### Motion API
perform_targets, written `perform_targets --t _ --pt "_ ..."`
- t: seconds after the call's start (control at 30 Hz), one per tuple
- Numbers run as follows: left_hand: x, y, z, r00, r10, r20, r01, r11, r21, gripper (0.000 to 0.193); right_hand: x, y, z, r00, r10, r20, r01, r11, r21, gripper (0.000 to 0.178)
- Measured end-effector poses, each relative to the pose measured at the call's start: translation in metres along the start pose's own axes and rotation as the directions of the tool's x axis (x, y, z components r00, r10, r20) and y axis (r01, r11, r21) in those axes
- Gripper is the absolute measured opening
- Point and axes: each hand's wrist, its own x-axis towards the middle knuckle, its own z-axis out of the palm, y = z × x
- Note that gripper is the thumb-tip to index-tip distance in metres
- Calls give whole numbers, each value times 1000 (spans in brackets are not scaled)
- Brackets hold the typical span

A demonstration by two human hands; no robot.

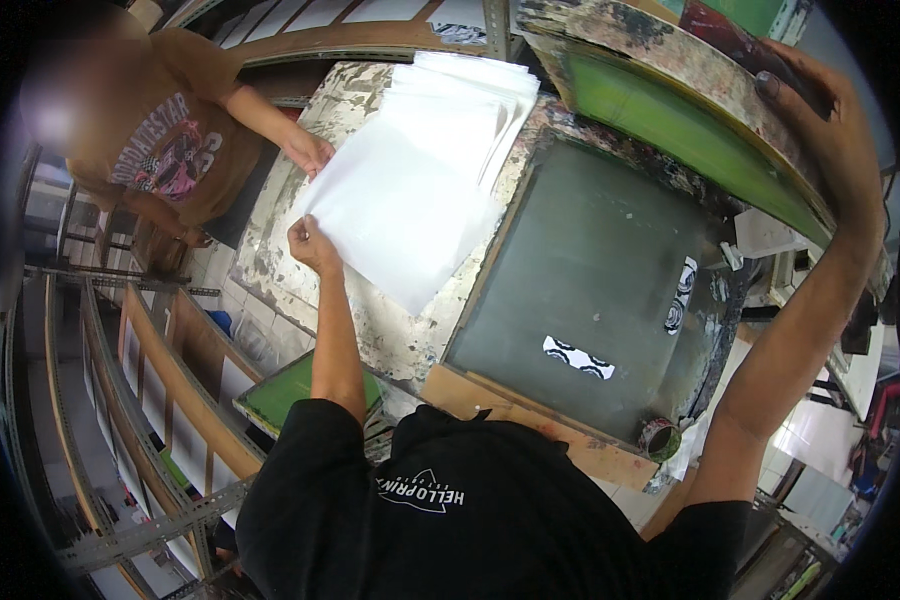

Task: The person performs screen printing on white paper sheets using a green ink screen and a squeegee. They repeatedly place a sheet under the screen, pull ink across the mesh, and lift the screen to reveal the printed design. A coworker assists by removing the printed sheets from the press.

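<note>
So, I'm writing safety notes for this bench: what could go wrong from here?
The right hand has the raised frame by its edge; if that grip slips, the frame might drop toward the grey board.
The left hand and the co-worker's hand are both at the white sheet, so uneven pulling could crease it.
The tape roll on the board's near corner might get knocked.

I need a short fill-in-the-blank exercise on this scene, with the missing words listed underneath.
1. The person's left hand holds the edge of a ____ sheet.
2. The person's right hand is at a raised frame whose mesh is ____.
3. In the picture, patterned strips lie on a panel to the sheet's ____.
4. The co-worker's shirt is ____.

Missing words: white; green; right; brown.
</note>
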Motion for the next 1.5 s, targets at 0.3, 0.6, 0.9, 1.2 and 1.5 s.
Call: perform_targets --t 0.3,0.6,0.9,1.2,1.5 --pt "-55 38 3 743 555 374 -649 734 201 33 -5 -14 -4 998 -65 -20 64 997 -45 51" --pt "-144 39 43 751 94 654 -138 990 16 14 -7 -23 -1 998 -64 -9 64 998 20 54" --pt "-120 35 47 586 -86 806 162 987 -12 16 -7 -23 1 997 -73 -18 73 997 7 52" --pt "-107 42 43 550 -249 798 346 937 54 14 -5 -24 -3 996 9 83 -12 999 42 54" --pt "-100 47 46 580 -331 744 495 869 1 14 -8 -2 -2 997 -49 -63 38 987 -155 53"
